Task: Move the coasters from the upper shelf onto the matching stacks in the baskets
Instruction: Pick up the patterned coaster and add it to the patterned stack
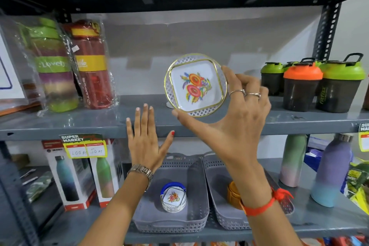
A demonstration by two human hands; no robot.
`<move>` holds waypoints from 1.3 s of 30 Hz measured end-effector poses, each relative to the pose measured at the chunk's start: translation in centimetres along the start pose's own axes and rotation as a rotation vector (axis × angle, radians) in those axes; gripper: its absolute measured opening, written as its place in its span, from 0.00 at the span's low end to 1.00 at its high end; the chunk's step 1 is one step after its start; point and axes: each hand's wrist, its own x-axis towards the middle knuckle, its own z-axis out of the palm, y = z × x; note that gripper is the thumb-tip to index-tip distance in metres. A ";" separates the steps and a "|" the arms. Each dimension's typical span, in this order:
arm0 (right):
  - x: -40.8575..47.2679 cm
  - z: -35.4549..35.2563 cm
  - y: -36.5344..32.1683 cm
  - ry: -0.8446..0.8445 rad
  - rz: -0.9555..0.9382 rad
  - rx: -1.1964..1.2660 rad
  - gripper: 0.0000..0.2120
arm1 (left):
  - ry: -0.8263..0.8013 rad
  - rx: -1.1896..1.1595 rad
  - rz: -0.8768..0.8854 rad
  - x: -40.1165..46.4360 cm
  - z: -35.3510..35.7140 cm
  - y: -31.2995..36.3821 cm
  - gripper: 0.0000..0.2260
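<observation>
My right hand (235, 110) grips a round white coaster (194, 85) with a gold rim and a flower print, held tilted above the upper shelf (79, 124). Something small and white shows on the shelf just behind its lower left edge. My left hand (146, 136) is open, fingers spread, in front of the shelf's front edge. Below, the left grey basket (169, 219) holds a stack of matching floral coasters (173, 197) in a blue holder. The right grey basket (225, 217) holds an orange stack (232, 191), partly hidden by my right forearm.
Wrapped bottles (87, 66) stand at the upper shelf's left, shaker bottles (303, 86) with green and orange lids at its right. On the lower shelf, boxed bottles (69, 175) sit left of the baskets and pastel bottles (331, 171) right.
</observation>
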 end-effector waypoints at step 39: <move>-24.9 17.4 10.8 -1.459 0.356 -0.527 0.51 | 0.341 -0.018 0.149 -0.4 4.0 -1.6 0.27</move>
